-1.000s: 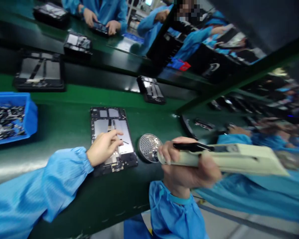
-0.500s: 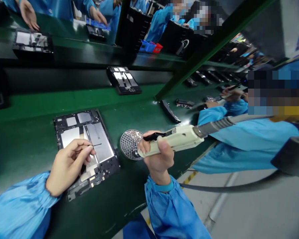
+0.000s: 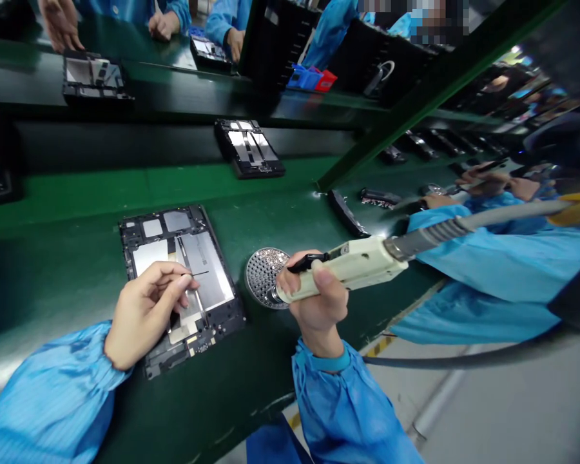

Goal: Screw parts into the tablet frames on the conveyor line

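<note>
My left hand (image 3: 147,316) pinches a thin black pick (image 3: 200,273) above an open tablet frame (image 3: 207,264) lying on the green bench. The frame's silver panels and a circuit strip show, partly hidden by my fingers. My right hand (image 3: 318,299) grips a cream desoldering gun (image 3: 352,267) with a grey hose. Its tip sits at a round perforated metal dish (image 3: 261,277) right of the frame, and my fingers hide the tip.
More opened tablet frames (image 3: 248,148) lie along the green bench (image 3: 67,193) behind a green steel beam (image 3: 415,106). A co-worker's hands (image 3: 488,183) work at the right, near black strips (image 3: 347,212). Other people in blue sit across, beside blue and red bins (image 3: 312,78).
My view has swung, leaving the bench lower and more level in the picture. Both hands keep the same holds, and the gun's grey hose now shows fully.
</note>
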Available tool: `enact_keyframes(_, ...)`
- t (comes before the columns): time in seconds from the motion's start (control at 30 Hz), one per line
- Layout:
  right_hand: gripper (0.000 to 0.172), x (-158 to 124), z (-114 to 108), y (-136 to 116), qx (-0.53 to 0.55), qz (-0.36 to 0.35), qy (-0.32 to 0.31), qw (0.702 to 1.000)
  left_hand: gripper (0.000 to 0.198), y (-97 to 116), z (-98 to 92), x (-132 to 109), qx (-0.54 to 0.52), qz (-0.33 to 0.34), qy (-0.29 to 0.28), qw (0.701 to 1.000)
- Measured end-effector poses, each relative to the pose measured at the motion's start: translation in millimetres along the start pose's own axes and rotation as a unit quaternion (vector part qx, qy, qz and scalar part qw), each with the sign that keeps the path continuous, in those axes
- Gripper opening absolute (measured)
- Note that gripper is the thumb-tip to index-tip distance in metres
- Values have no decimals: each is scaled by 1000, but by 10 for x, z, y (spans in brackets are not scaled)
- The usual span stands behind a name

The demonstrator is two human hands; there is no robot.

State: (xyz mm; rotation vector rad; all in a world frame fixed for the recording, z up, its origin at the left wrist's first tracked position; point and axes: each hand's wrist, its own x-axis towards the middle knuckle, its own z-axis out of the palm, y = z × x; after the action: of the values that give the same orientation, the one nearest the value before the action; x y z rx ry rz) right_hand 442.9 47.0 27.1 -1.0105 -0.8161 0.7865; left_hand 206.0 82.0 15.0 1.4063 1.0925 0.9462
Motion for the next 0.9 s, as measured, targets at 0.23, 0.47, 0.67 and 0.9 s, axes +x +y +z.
enact_keyframes(0.23, 33, 29, 23, -187, 13, -8, -22, 1000, 30, -56, -482, 569, 6, -11, 164, 986)
enact_keyframes(0.47, 33, 160, 455, -465, 52, -41, -120, 991, 29, -323, -856, 984, 12, -84, 205, 975)
enact_keyframes(0.67, 32, 166, 1056, -294, 55, -9, -153, 987, 22, -468, -829, 1009, 58, -74, 177, 980)
enact_keyframes(0.9, 36, 378, 1775, 146, 86, 11, -194, 977, 9, -536, -830, 995, 123, -48, 177, 975)
